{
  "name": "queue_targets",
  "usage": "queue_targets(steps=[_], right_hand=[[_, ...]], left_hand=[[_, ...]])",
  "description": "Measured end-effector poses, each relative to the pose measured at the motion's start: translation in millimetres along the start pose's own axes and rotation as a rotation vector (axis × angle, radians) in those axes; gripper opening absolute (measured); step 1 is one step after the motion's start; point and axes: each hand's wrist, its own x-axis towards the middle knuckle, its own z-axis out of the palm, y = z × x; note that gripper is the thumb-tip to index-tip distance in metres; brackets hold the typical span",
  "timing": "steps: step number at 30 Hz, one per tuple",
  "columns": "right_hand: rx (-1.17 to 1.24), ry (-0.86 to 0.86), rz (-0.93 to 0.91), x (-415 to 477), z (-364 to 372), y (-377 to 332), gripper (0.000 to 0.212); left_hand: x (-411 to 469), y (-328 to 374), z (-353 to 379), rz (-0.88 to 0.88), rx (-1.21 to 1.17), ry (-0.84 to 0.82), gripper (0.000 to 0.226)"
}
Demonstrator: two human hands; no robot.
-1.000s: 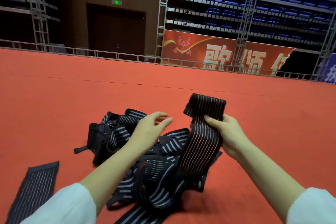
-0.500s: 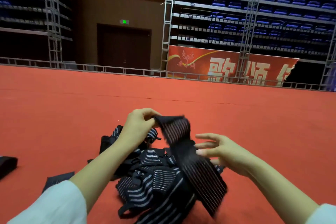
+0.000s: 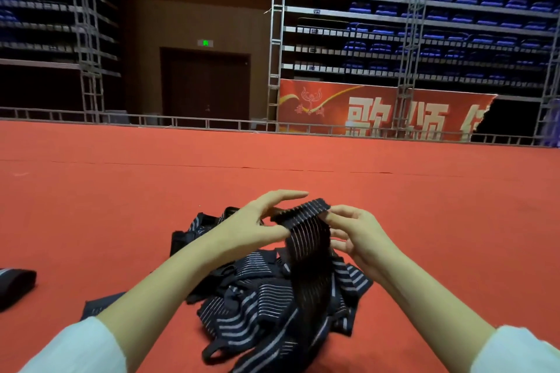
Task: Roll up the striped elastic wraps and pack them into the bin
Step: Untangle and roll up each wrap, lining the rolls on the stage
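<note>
Since half a second ago: right hand (image 3: 360,236) has closed in from open and apart to meet the wrap (image 3: 307,236), and the wrap's top end, then slanting off the left hand (image 3: 257,225), now lies almost level between both hands. Item 1, wrap: dark elastic strip with thin pale stripes, held up above the carpet (image 3: 439,221), top end folded over, the rest hanging straight down into the pile (image 3: 260,294). Item 2, left hand: pinches the wrap's left edge between thumb and lower fingers, forefinger stretched out straight above the fold. Item 3, right hand: fingers curled at the wrap's right edge, seemingly pinching it, though the thumb is hidden behind the strip. Item 4, pile: tangled striped wraps, loose and unrolled, lying on the carpet directly under and in front of the hands. Item 5, strip (image 3: 101,306): one dark piece lying flat on the carpet left of the pile, partly covered by the left forearm. Item 6, bundle (image 3: 15,283): dark object at the left edge, cut off by the frame, well apart from the pile. Item 7, sleeves: pale, left (image 3: 75,348) and right (image 3: 515,351), pushed back from bare forearms. Background: low metal railing (image 3: 212,124) along the carpet's far edge; red banner (image 3: 378,109) with large pale characters; dark door (image 3: 206,85) under a green sign (image 3: 205,43); tiers of blue seats (image 3: 454,0).
</note>
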Motion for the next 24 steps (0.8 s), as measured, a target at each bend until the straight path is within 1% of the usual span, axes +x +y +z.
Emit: queue_targets(steps=[1,3,5,7,8,11,14,15,17,19,22,24], right_hand=[[0.009,0.0,-0.009,-0.2,0.8,0.3,0.005],[0.032,-0.001,-0.016,-0.4,2.7,0.8,0.006],[0.03,-0.005,-0.026,-0.6,3.9,1.3,0.012],[-0.006,-0.008,-0.039,-0.5,3.4,3.1,0.011],[-0.038,-0.004,-0.051,-0.3,2.8,4.4,0.01],[-0.145,0.024,-0.074,-0.4,-0.3,8.0,0.009],[-0.221,0.048,-0.069,0.3,-6.9,11.6,0.009],[-0.256,0.062,-0.063,0.1,-9.2,12.3,0.009],[-0.326,0.074,-0.072,-0.3,-11.9,11.4,0.009],[-0.385,0.066,-0.12,-1.9,-8.2,6.3,0.009],[-0.461,0.11,-0.304,-6.2,4.8,-8.1,0.016],[-0.459,0.083,-0.411,-11.6,16.4,-22.4,0.021]], left_hand=[[-0.9,-1.3,2.0,-0.013,0.0,-0.006,0.053],[0.7,-5.3,6.7,-0.002,0.087,0.078,0.051],[4.0,-9.5,10.5,0.043,0.179,0.209,0.036],[6.2,-11.3,12.5,0.056,0.155,0.302,0.019],[7.4,-12.6,13.4,0.043,0.127,0.338,0.016],[11.2,-14.9,12.9,-0.009,0.072,0.404,0.017],[14.2,-21.3,1.0,-0.058,0.039,0.515,0.018],[14.6,-23.6,-4.7,-0.08,0.019,0.528,0.018],[15.1,-25.4,-11.5,-0.107,0.019,0.479,0.019],[16.5,-22.8,-12.4,-0.118,-0.019,0.433,0.02],[20.7,-11.1,-11.0,-0.095,-0.118,0.416,0.02],[24.1,1.3,-8.3,-0.078,-0.176,0.405,0.019]])
